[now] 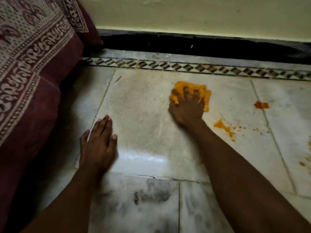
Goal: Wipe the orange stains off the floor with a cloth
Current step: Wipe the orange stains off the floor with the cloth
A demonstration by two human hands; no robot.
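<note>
My right hand (186, 107) presses flat on an orange cloth (204, 91) on the pale marble floor (143, 106), fingers spread over it. To its right lie orange stains: a dark blot (261, 105), a splashed patch (223, 126) with small drops, and more smears (305, 163) at the right edge. My left hand (98, 143) rests palm down on the floor at the left, fingers together and holding nothing.
A maroon patterned bedspread (30, 68) hangs down along the left side. A black skirting (193, 46) and cream wall close off the far side, with a patterned tile border (185, 66) in front of it.
</note>
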